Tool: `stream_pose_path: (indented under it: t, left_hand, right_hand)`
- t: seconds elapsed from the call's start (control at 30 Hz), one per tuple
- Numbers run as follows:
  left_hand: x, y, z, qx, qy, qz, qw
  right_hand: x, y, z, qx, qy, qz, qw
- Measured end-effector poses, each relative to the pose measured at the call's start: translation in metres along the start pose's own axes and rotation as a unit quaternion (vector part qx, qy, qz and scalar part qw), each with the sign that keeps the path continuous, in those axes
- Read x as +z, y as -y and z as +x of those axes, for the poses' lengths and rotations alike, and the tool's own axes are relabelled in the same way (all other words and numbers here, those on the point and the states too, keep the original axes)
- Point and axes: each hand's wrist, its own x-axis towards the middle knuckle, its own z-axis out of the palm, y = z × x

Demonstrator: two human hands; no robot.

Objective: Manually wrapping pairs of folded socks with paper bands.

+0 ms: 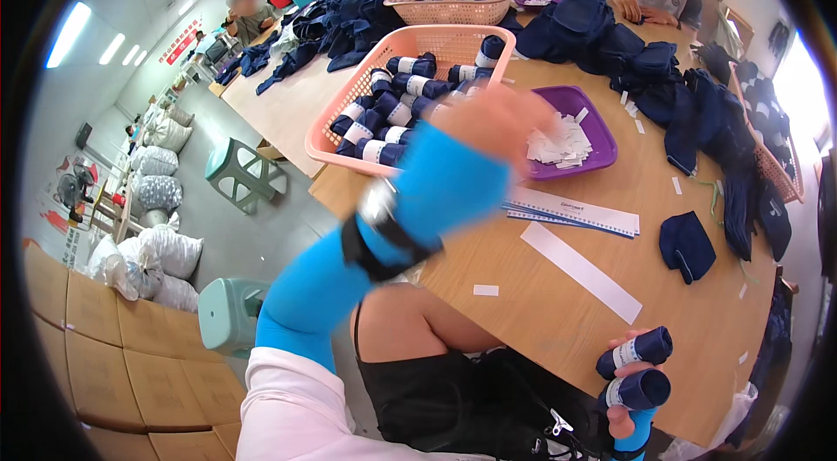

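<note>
My left hand (501, 125), smeared by motion, is over the space between a pink basket (324, 143) and a purple tray (603, 143). Its fingers cannot be made out. Rolled navy fabric bundles (384, 112) with white paper bands fill the basket; small white slips (562, 143) lie in the tray. At the lower right, by the table edge, my right hand (621, 419) is closed on two banded navy rolls, an upper roll (645, 348) and a lower roll (647, 388). Printed paper strips (584, 213) and a blank white strip (582, 273) lie between my hands.
A folded navy cloth piece (686, 247) lies on the wooden table (471, 322) at right. Heaped navy fabric (575, 25) runs along the far and right sides. Another pink basket (405, 3) stands behind. Co-workers sit across the table. Green stools (240, 169) and cartons (148, 356) stand left.
</note>
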Motion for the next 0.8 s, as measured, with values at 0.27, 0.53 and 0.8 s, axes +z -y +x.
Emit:
stream_pose_path:
  t: [0.27,0.53,0.8]
  left_hand:
    - [-0.031,0.155,0.007,-0.255,0.438,0.127,0.853]
    - [-0.040,0.125,0.005,-0.128,0.435,0.124,0.882]
    - [-0.026,0.121,0.006,-0.251,0.561,0.083,0.785]
  right_hand:
    - [0.001,0.003,0.000,0.029,0.022,0.012,0.999]
    - [0.001,-0.001,-0.002,0.021,0.024,0.005,0.999]
    - [-0.001,-0.006,0.000,0.014,0.033,-0.008,0.999]
